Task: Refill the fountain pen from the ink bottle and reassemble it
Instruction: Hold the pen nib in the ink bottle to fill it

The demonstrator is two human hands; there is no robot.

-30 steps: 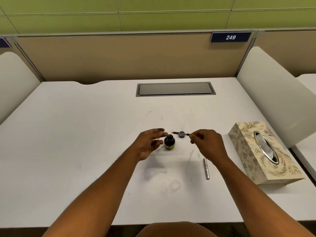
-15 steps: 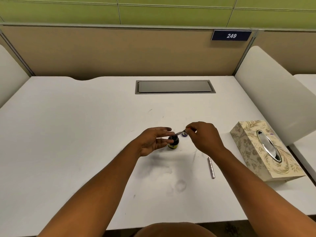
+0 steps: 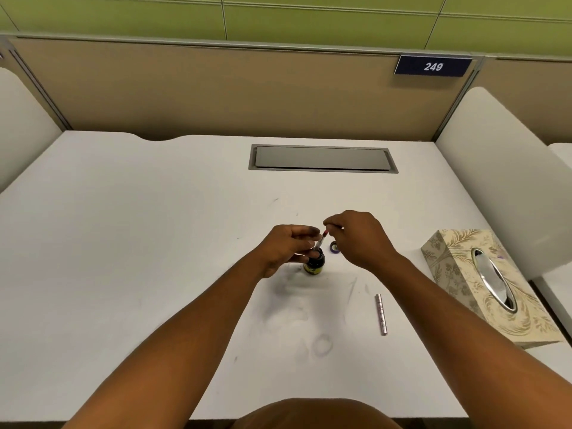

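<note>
Person, seen from above by own head camera.
- Left hand (image 3: 286,244): bare; no ring, glove or watch visible.
- Right hand (image 3: 359,238): bare; no ring, glove or watch visible.
- Forearms: both bare along their full visible length; no sleeves, cuffs or bands showing.
- Near edge, centre: rounded shape, partly cut off; whether body or clothing cannot be told.

Open white desk (image 3: 123,258) from 7 to 12 o'clock; blocked by tissue box (image 3: 483,289) at 4, pen barrel (image 3: 381,314) at 5.
</note>
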